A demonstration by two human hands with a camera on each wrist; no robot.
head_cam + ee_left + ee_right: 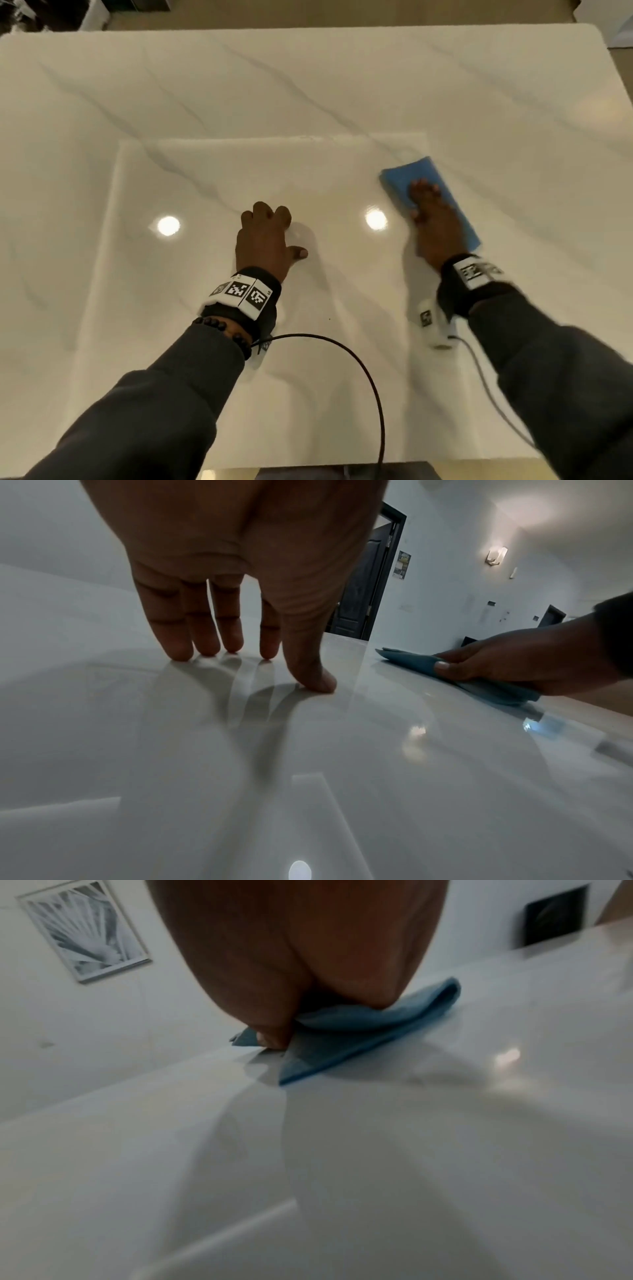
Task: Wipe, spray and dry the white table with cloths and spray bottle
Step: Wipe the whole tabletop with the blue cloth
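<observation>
The white marble-look table [308, 85] fills the head view. A folded blue cloth [404, 171] lies on its right half. My right hand [423, 202] lies flat on the cloth and presses it down; it is motion-blurred. In the right wrist view the thumb [270, 1039] sits at the edge of the cloth [359, 1034]. My left hand [279, 236] rests on the bare table near the middle, holding nothing. Its fingertips [205, 650] touch the surface. The left wrist view shows the cloth [411, 660] under the right hand [496, 661]. No spray bottle is in view.
A black cable [359, 359] loops over the table's near part from my left wrist. Two ceiling lights reflect in the glossy top. The far table edge [308, 31] meets the floor. A dark door [363, 588] and a framed picture [85, 931] are on the walls.
</observation>
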